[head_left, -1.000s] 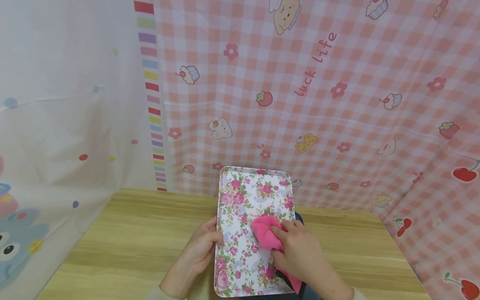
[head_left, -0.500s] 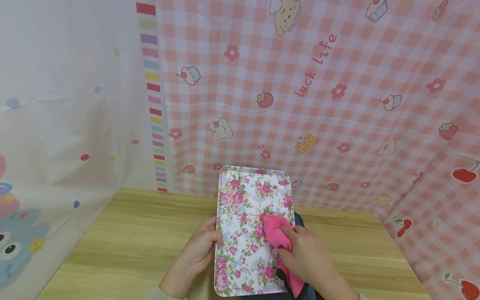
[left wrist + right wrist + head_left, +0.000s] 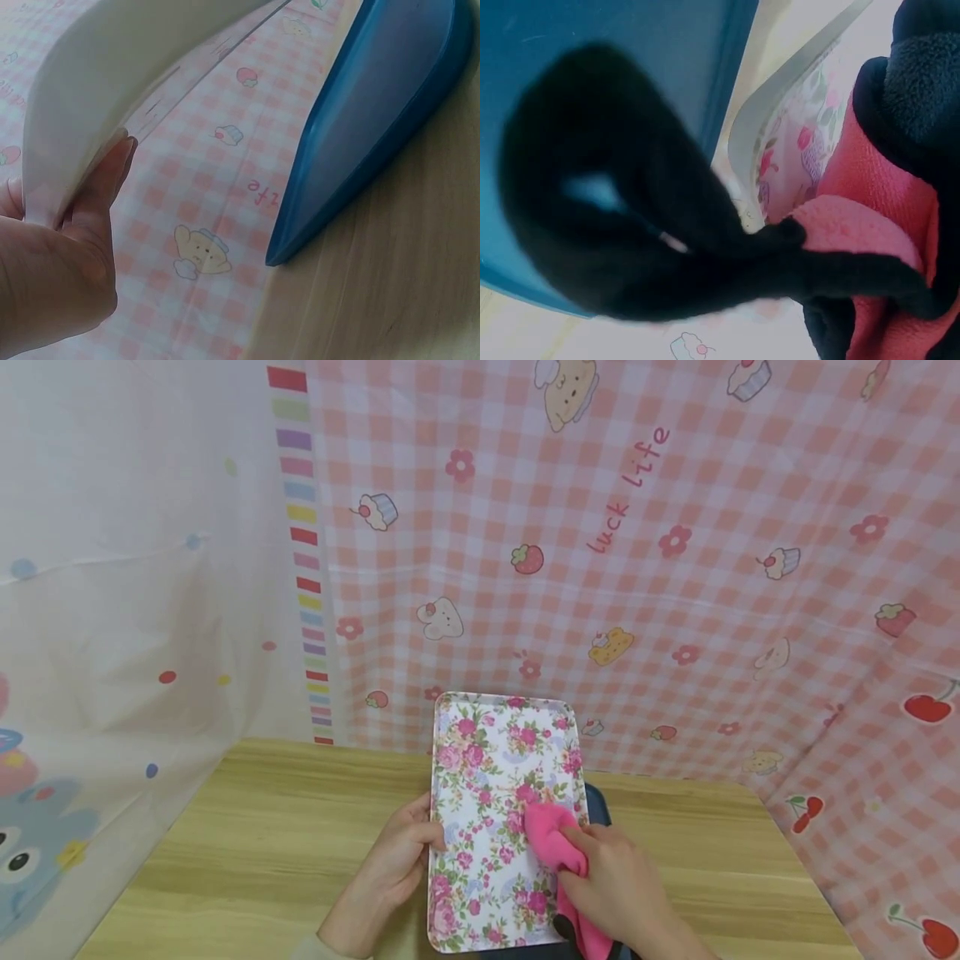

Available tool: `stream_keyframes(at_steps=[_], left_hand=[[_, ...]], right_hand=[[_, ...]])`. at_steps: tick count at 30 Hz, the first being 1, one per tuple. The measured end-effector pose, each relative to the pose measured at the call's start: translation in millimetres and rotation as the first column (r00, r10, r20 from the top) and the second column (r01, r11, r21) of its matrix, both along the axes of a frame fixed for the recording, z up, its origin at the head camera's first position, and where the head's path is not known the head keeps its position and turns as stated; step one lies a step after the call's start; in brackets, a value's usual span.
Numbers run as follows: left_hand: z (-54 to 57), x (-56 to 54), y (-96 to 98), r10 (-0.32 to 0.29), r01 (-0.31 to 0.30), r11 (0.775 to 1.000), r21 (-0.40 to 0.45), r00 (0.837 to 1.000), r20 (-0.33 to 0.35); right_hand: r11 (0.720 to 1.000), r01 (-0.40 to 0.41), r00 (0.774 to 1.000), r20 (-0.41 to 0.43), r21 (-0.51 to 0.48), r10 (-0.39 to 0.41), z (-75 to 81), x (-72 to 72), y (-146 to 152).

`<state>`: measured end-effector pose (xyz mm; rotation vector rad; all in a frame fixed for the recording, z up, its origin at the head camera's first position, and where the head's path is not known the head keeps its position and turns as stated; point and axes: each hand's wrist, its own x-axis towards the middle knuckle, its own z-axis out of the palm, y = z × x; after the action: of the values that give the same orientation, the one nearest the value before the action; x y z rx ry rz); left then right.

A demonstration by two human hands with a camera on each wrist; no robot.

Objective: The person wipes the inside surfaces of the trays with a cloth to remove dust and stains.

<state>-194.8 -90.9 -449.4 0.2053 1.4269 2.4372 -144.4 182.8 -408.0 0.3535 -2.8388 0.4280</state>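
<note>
A white tray [image 3: 480,827] with a pink rose print is held up at a tilt over the table. My left hand [image 3: 401,852] grips its left edge, thumb on the printed face; the left wrist view shows the fingers [image 3: 105,180] behind the plain pale underside [image 3: 142,67]. A bunched pink cloth [image 3: 551,839] with dark edging is in my right hand [image 3: 618,881], pressed on the right half of the tray. In the right wrist view the cloth [image 3: 855,225] and its black loop [image 3: 607,277] hide the hand.
Behind and below the tray lies a blue tray [image 3: 597,806] on the wood-grain table [image 3: 262,852]; more of this blue tray [image 3: 367,127] shows in the left wrist view. A pink checked curtain [image 3: 480,577] hangs along the table's back edge.
My right hand has slid the pink cloth to the right and slightly down across the tray. The left hand keeps its grip, and the tray has barely shifted.
</note>
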Motion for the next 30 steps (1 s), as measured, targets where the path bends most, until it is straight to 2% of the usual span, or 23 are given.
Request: stream_keyframes(at_steps=[2,12,17,22,30], left_hand=[[0.0,0.2,-0.1,0.004,-0.004,1.0,-0.002,1.0,0.004],[0.2,0.6,-0.3,0.003,-0.003,1.0,0.0,1.0,0.003],[0.2,0.9,-0.1,0.0,0.0,1.0,0.001,1.0,0.002],[0.9,0.8,1.1,0.012,-0.012,1.0,-0.005,1.0,0.002],[1.7,0.3,3.5,0.02,-0.02,1.0,-0.007,1.0,0.008]], right_hand=[[1.0,-0.008,1.0,-0.01,0.005,0.008,-0.6,0.8,-0.7],[0.998,-0.062,0.997,0.044,0.006,0.062,4.7,4.4,-17.2],[0.992,-0.126,0.992,-0.011,0.014,0.126,5.0,4.6,-29.9],[0.974,-0.223,0.973,-0.057,0.027,0.224,3.3,4.0,-41.0],[0.938,-0.344,0.937,-0.04,0.044,0.346,3.6,3.4,-52.4]])
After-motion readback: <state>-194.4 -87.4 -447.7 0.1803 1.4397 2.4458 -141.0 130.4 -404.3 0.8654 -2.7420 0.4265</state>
